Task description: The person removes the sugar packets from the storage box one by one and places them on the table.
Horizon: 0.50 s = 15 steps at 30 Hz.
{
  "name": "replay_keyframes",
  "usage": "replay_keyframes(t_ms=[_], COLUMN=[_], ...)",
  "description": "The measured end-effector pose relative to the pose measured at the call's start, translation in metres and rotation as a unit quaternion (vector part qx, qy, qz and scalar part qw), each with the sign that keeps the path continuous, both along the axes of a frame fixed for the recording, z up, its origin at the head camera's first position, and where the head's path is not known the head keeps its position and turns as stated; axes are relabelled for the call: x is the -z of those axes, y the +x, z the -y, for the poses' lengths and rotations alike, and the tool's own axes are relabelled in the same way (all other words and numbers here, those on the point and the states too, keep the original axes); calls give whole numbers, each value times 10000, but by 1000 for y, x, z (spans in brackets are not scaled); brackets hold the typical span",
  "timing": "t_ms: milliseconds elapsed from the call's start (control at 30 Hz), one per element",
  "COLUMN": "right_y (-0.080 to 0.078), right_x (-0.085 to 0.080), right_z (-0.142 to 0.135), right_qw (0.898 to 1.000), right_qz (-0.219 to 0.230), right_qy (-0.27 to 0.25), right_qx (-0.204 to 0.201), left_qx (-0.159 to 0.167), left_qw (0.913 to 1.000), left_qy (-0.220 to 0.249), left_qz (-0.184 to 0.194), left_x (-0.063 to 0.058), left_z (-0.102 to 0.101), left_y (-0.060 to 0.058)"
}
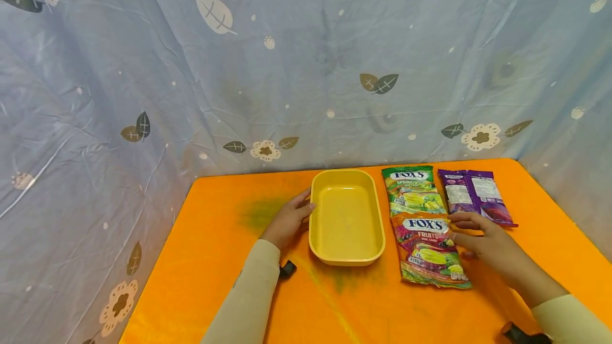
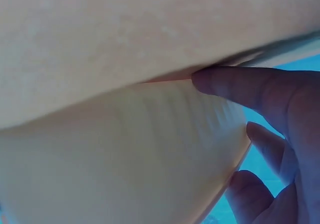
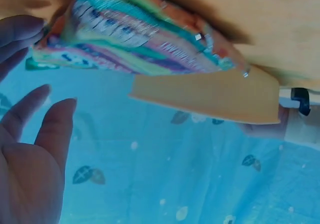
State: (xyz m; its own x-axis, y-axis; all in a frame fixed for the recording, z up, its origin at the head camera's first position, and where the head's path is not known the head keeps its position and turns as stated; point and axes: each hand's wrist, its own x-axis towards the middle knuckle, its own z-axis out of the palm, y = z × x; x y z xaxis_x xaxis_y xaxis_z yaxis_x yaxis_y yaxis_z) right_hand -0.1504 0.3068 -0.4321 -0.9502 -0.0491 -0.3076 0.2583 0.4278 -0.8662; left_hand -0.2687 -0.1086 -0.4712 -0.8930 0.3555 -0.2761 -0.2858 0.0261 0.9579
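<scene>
A yellow plastic tray [image 1: 347, 257] with rounded corners lies on the orange cloth. My left hand [image 1: 289, 220] touches its left side, the thumb at the rim and the fingers along the outer wall. The left wrist view shows that outer wall [image 2: 150, 154] close up. A red Fox's fruits candy bag [image 1: 430, 254] lies flat right of the tray. At that bag's right edge is my right hand [image 1: 487, 243], fingers spread and thumb apart. In the right wrist view the fingertips are close to the bag [image 3: 135, 34]; contact is hard to judge.
Above the red bag lies a green Fox's candy bag [image 1: 412, 187], its lower end meeting the red one. A purple packet [image 1: 475, 198] is at the back right, close to the table's far edge. A blue leaf-print curtain [image 1: 306, 68] hangs behind the orange-covered table [image 1: 201, 259].
</scene>
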Motion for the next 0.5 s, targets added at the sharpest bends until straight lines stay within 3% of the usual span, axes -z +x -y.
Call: replay_keyframes(t_ms=[100, 200, 300, 400, 500], right_y=[-4, -14, -25, -43, -64], right_x=[-5, -8, -9, -11, -15], right_z=[-2, 3, 17, 36, 57], right_qw=[9994, 9950, 9822, 9591, 9342], right_qz=[-228, -700, -1303, -1816, -2161], right_qy=[269, 694, 1293, 2051, 2637], right_qx=[-27, -143, -388, -708, -1050], left_qx=[-91, -115, -58, 62, 257], left_qw=[9946, 9737, 9446, 9106, 8655], left_qy=[-932, -2024, -2853, -3535, -4243], left_qz=[-445, -1041, -1623, -2138, -2649], left_x=[-1, -3, -5, -10, -19], left_z=[-2, -4, -5, -2, 3], left_y=[1, -1, -2, -7, -16])
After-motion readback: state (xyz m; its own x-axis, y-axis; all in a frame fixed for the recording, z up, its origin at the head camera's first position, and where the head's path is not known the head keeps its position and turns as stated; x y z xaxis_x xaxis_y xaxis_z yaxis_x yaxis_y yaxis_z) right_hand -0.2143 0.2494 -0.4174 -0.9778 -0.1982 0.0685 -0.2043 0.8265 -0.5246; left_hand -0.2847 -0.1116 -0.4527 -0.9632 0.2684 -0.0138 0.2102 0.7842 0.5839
